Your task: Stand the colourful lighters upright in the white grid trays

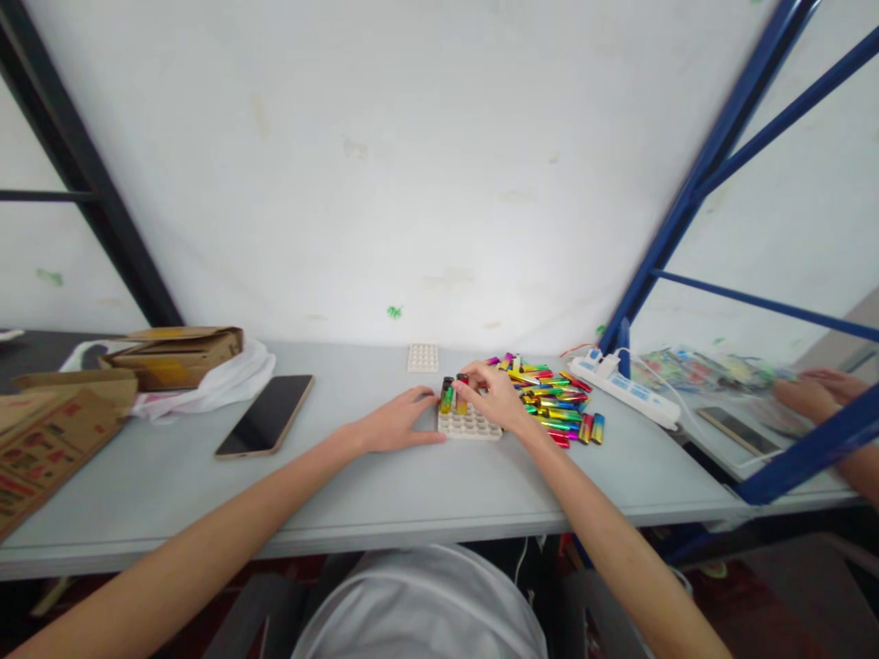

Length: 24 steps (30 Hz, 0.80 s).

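Observation:
A pale tray with rows of small cells [471,426] lies on the table in front of me. At its left side, my left hand [395,423] rests with fingers and thumb spread, the tips at the tray's edge. One green-yellow lighter [447,397] with a dark top stands in the tray's back left corner. Beside it, my right hand [495,395] has its fingers closed on a red and gold lighter [462,395], upright over the cells. Whether its base is seated in a cell, I cannot tell. A pile of shiny coloured lighters [559,403] lies right of the tray, partly behind my right hand.
Against the wall lies a second pale tray [423,358]. On the left are a phone [266,416], cardboard boxes [182,359] and a white plastic bag [237,375]. A power strip [624,389] and a blue metal frame [659,238] stand right; another person's hands [810,394] are beyond.

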Motion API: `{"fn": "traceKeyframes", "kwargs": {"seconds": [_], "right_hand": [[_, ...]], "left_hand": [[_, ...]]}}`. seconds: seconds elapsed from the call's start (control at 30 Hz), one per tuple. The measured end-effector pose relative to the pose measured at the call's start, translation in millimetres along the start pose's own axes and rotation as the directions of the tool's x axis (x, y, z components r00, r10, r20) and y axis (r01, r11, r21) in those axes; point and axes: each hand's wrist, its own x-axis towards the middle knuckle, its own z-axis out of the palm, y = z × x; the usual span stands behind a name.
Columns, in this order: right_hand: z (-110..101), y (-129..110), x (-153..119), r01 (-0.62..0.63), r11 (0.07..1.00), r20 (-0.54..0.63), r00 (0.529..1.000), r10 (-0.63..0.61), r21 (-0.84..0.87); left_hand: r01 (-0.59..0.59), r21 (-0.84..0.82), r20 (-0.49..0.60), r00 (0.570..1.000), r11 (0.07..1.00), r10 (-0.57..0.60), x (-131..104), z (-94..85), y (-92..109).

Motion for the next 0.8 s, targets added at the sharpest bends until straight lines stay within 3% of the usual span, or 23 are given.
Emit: {"fn": "traceKeyframes", "kwargs": {"seconds": [0.3,0.5,0.67,0.8], "right_hand": [[2.4,1.2,-0.3,0.06,0.998,0.181,0.982,-0.055,-0.02],[-1.0,4.1,0.5,0.028,0.999,0.171,0.985,-0.031,0.018],[-19.0,23.7,4.8,0.021,0.971,0.003,1.0,-0.021,-0.239],[-33.6,56.0,3.0,0.009,0.865,0.037,0.999,0.011,-0.502]], "left_hand": [[-0.015,-0.006,-0.01,1.0,1.0,0.015,-0.5,-0.7,1.2],[-0.016,-0.007,-0.014,1.0,1.0,0.015,-0.1,-1.3,2.2],[-0.016,-0.004,-0.014,1.0,1.0,0.016,-1.0,-3.4,4.7],[-0.005,0.006,-0.01,1.0,1.0,0.005,-0.5,-3.5,5.2]]}}
